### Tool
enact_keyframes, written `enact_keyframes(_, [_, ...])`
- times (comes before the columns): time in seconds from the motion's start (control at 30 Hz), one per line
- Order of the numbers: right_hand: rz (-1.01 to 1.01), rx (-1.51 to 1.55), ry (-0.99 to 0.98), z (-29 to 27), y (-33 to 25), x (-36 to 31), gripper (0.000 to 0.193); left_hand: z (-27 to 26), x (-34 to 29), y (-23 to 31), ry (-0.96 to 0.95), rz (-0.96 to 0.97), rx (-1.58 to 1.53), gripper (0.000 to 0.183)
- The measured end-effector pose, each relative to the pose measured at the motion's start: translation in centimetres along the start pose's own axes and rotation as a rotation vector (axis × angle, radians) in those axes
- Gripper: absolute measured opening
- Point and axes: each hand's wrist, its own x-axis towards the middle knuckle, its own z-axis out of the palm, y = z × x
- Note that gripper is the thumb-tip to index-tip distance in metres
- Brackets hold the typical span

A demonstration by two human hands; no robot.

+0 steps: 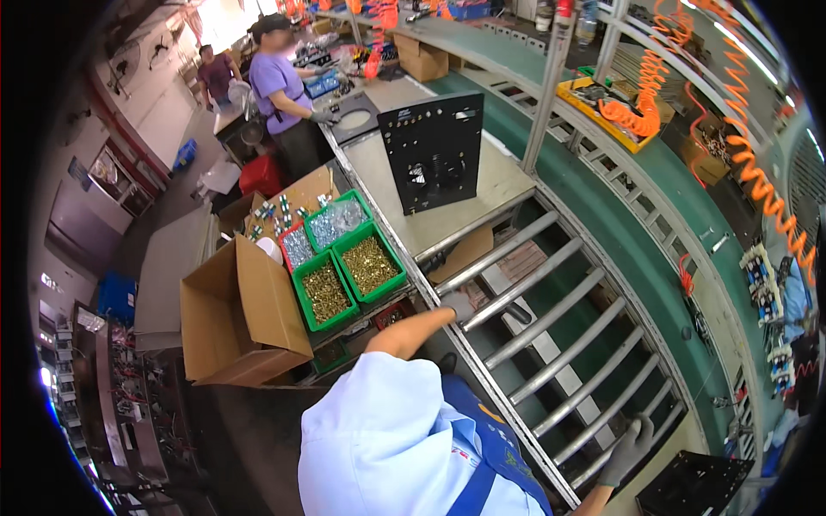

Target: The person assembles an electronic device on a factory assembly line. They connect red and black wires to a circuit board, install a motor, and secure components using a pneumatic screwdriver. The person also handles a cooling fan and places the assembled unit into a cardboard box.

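Observation:
My left hand, in a grey glove, is at the near rail of the roller conveyor, by the upper rollers. Its fingers are blurred and blend into the background. Farther down, my right hand, also gloved in grey, reaches over the lower rollers with its fingers stretched out and nothing visible in them. Beside it, at the lower right, lies a flat black panel. Another black panel with holes and cut-outs stands upright on the pale worktop beyond the rollers.
Left of the conveyor are green bins of brass-coloured fasteners and an open cardboard box. A co-worker in purple stands at the far bench; another person is behind. Orange coiled hoses hang at right, above a yellow tray.

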Motion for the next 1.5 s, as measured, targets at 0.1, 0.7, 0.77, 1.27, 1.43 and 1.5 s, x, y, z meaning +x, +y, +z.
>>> enact_keyframes(0.1, [-0.041, -0.075, -0.175, 7.1, -7.2, 2.4, 0.016, -8.4, 1.8, -2.9, 0.005, -0.113, -0.111, 0.041])
enact_keyframes(0.7, [-1.242, -0.127, -0.648, 52.2, -44.0, 10.8, 0.038, -9.3, 10.0, -16.6, -0.107, -0.188, 0.007, 0.095])
enact_keyframes(0.77, [-1.345, -0.161, -0.593, 55.7, -46.8, 11.2, 0.051, -9.8, 10.0, -16.0, -0.164, -0.179, 0.001, 0.096])
enact_keyframes(1.27, [-1.295, -0.175, -0.489, 60.7, -45.2, 11.6, 0.051, -11.2, 5.8, -12.1, -0.186, -0.136, -0.051, 0.093])
enact_keyframes(1.43, [-1.24, -0.149, -0.436, 55.9, -42.9, 9.3, 0.045, -9.2, 2.7, -9.2, -0.204, -0.11, -0.08, 0.092])
enact_keyframes(1.5, [-1.231, -0.141, -0.44, 53.9, -41.6, 9.0, 0.042, -9.1, 1.0, -7.6, -0.253, -0.069, -0.04, 0.084])
